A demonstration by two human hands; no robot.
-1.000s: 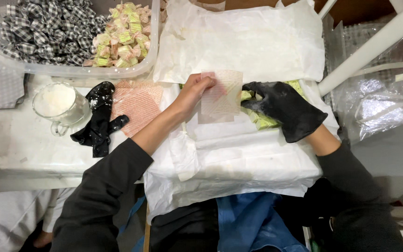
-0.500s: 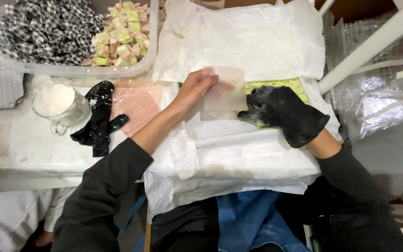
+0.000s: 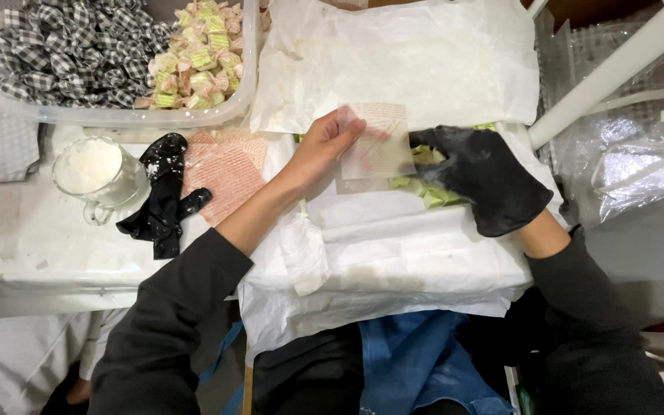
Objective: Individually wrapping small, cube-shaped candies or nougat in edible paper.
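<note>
My bare left hand (image 3: 324,146) pinches the left edge of a thin translucent square wrapper with a faint pink check pattern (image 3: 382,142). My right hand (image 3: 486,178), in a black glove dusted with white, holds the wrapper's right edge and rests over pale green pieces (image 3: 424,192) on the white sheet (image 3: 393,253). The wrapper is lifted slightly above that sheet.
A clear tub (image 3: 117,115) at the back left holds black-checked and green-pink wrapped sweets. A glass mug of white powder (image 3: 97,173), a spare black glove (image 3: 163,196) and a stack of pink checked wrappers (image 3: 224,169) lie left. Crinkled clear film (image 3: 624,169) sits right.
The wrapper has been lifted and moved a little away from me. My gloved right hand moved off the green pieces, then came in to the wrapper's right edge.
</note>
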